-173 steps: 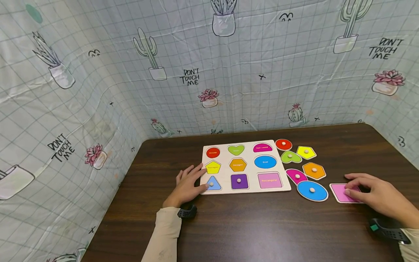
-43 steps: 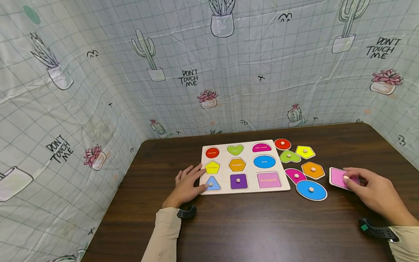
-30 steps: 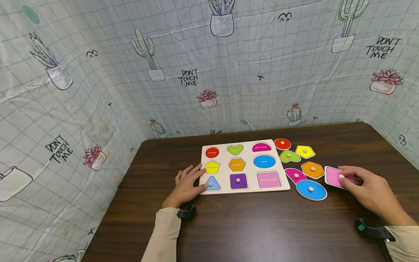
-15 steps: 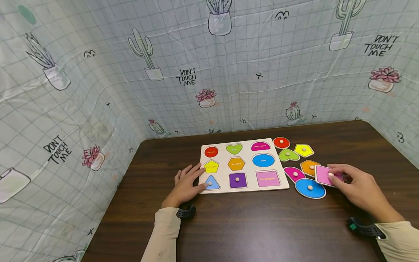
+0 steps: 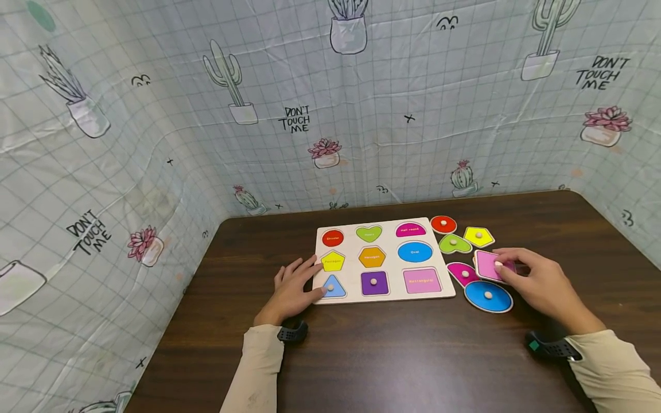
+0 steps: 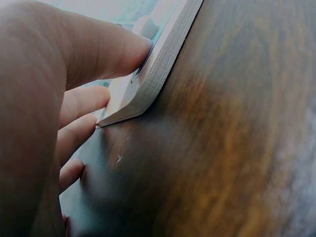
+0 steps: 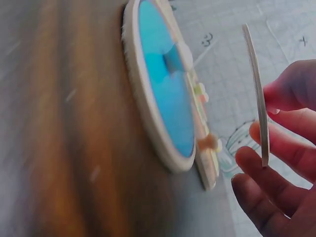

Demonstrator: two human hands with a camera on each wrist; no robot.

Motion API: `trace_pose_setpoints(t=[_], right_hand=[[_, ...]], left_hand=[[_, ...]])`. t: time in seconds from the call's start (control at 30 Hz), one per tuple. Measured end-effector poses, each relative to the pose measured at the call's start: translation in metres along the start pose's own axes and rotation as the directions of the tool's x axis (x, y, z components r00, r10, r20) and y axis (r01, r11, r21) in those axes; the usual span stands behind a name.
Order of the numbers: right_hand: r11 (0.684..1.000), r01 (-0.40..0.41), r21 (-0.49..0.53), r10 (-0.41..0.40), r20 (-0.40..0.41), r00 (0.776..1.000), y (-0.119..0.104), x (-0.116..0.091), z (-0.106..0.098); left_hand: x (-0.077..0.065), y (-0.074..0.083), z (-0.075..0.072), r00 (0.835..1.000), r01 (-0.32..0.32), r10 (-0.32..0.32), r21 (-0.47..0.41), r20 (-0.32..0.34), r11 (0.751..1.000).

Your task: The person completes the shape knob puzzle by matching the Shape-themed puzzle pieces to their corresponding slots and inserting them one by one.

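We have the pink rectangle [image 5: 486, 265] just left of the right hand [image 5: 539, 284], clear of the table [image 5: 403, 355], on the far side of the blue oval [image 5: 489, 296]; thumb and finger pinch it, apparently by its half-hidden knob [image 5: 498, 265]. Our left hand [image 5: 291, 289] rests, fingers extended, at the puzzle board's [image 5: 350, 244] left edge.

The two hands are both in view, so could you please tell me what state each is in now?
Left hand: open, touching the puzzle board.
Right hand: closed, holding the pink rectangle piece.
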State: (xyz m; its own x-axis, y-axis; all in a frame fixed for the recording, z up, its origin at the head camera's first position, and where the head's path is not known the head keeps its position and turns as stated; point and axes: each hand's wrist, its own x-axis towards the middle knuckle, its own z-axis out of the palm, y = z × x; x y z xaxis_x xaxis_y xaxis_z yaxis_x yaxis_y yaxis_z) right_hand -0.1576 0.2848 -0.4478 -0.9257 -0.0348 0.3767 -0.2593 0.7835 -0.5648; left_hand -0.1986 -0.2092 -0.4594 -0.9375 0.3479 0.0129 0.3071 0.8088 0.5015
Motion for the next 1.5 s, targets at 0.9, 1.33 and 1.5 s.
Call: trace_pose_setpoints(t=[0.9, 1.33, 1.5], right_hand=[[0.994, -0.003, 0.106, -0.019, 0.212, 0.977, -0.037, 0.040, 0.024], [0.984, -0.010, 0.178, -0.047, 0.316, 0.948, -0.052, 0.048, 0.035], [0.980, 0.027, 0.196, -0.091, 0.328, 0.940, -0.056, 0.049, 0.045]], left_hand=[[-0.001, 0.000, 0.000, 1.000, -0.004, 0.004, 0.000, -0.012, 1.000], [0.000, 0.000, 0.001, 1.000, 0.003, -0.003, 0.003, -0.013, 1.000], [0.000, 0.000, 0.001, 1.000, 0.001, -0.001, 0.011, -0.015, 1.000]])
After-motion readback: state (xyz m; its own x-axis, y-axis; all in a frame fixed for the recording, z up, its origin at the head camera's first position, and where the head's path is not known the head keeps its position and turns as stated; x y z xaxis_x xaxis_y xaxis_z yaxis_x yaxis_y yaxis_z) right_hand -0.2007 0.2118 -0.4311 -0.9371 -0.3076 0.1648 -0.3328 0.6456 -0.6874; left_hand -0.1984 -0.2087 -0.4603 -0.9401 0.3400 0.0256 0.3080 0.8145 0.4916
